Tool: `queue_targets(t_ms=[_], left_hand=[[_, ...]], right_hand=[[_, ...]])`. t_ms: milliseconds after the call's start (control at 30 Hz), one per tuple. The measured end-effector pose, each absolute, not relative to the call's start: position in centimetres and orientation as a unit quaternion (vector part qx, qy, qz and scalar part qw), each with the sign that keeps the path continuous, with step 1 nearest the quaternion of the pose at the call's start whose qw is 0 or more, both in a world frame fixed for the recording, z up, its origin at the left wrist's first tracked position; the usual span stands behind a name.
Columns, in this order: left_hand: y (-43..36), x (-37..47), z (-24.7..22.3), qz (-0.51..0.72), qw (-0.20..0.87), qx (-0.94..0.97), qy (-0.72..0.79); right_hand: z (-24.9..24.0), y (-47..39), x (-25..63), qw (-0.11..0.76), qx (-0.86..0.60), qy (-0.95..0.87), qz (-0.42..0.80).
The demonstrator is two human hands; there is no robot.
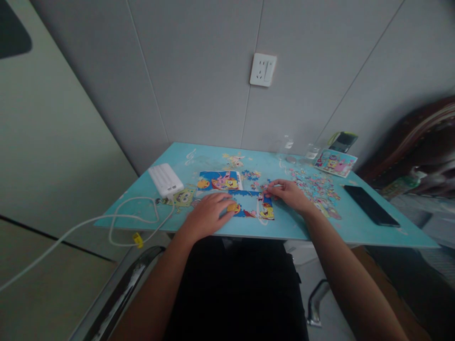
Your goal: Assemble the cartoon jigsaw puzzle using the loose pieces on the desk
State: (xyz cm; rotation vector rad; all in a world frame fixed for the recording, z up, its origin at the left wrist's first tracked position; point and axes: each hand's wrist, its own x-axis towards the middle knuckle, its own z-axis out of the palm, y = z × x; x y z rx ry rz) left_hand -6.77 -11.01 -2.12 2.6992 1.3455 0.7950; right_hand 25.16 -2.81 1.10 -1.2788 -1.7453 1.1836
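A partly assembled jigsaw puzzle (267, 209) lies on the light-blue table, its joined pieces forming a border around a bare middle. My left hand (209, 215) rests flat over the puzzle's left side, fingers spread and holding nothing. At the upper right corner of the border, my right hand (288, 194) has thumb and fingertips pinched together on a small puzzle piece, largely hidden by the fingers. Just behind the border lies a cartoon picture sheet (218, 181). A small group of loose blue pieces (251, 175) is spread beyond my right fingertips.
Many loose pieces (316, 187) cover the table's right part. A black phone (371, 206) lies farther right, and a picture card (335, 162) leans behind. At left, a white power bank (165, 180) trails a white cable (133, 216) over the front edge. Clear containers (285, 144) stand near the wall.
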Motion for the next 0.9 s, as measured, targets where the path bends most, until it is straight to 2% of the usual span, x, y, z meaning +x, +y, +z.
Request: queue_targets(t_ms=[900], left_hand=[[-11.13, -6.75, -1.78, 0.256, 0.012, 0.866, 0.429]], right_hand=[[0.42, -2.58, 25.09, 0.329, -0.439, -0.690, 0.472]])
